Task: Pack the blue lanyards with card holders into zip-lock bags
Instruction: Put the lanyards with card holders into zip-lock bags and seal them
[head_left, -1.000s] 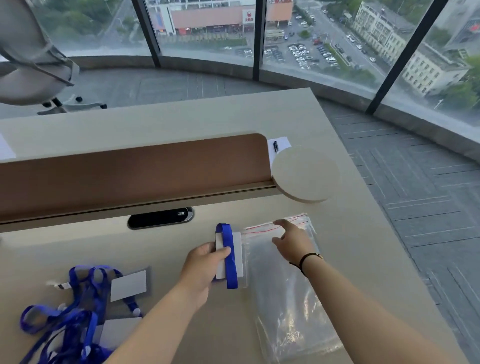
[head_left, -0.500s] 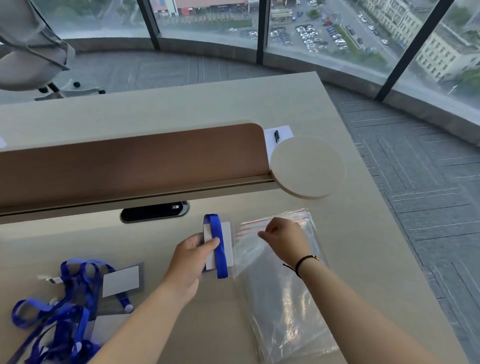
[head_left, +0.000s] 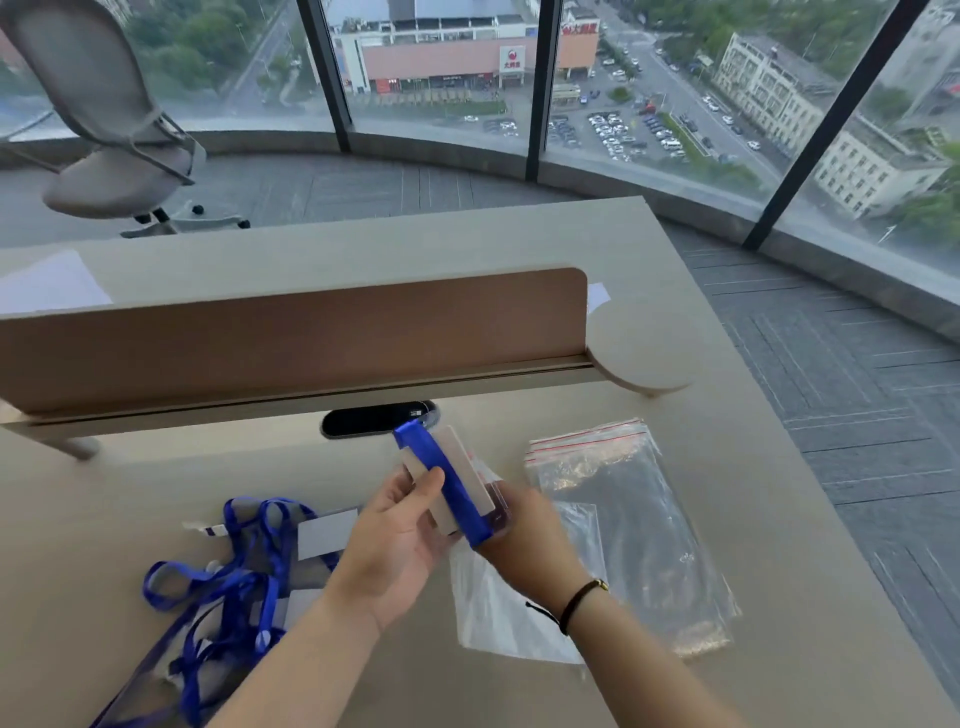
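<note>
Our left hand (head_left: 400, 525) grips the wrapped lanyard (head_left: 447, 483), now lifted; right hand (head_left: 524, 525) pinches a bag (head_left: 498, 613) pulled off the desk (head_left: 727, 467) edge-side stack (head_left: 623, 509).

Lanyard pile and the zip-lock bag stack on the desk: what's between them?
Head view: left hand gripping a wrapped card holder, and right hand holding a bag.

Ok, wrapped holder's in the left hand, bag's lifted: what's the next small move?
Probably slide the wrapped card holder down into the bag that the right hand holds beneath it. The left hand grips the holder just above that bag; whether its mouth is open is unclear.
</note>
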